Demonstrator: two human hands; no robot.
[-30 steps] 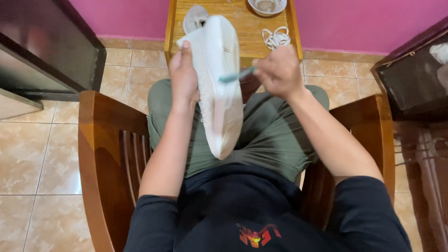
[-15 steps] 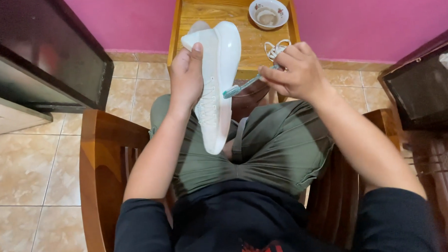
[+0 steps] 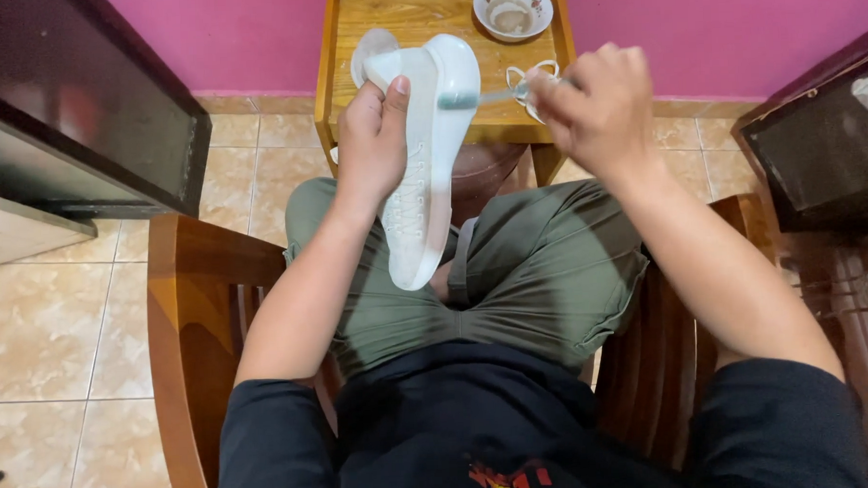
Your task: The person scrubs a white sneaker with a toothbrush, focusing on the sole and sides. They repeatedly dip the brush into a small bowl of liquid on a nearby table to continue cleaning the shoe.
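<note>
My left hand (image 3: 373, 140) grips a white lace-up sneaker (image 3: 429, 167) by its heel end, holding it upright over my lap with the toe pointing down. My right hand (image 3: 598, 108) holds a toothbrush (image 3: 472, 98) whose green bristle head touches the side of the shoe near the heel. I sit in a wooden armchair (image 3: 182, 320), wearing green shorts and a dark shirt.
A small wooden table (image 3: 426, 9) stands ahead against a pink wall, with a floral bowl (image 3: 513, 7) and a white coiled lace or cord (image 3: 534, 77) on it. Dark cabinets stand at the left (image 3: 73, 103) and right (image 3: 825, 144). The floor is beige tile.
The sneaker has been lifted and shifted a little to the right. My right hand has moved up and the toothbrush now sits near the heel end rather than the middle.
</note>
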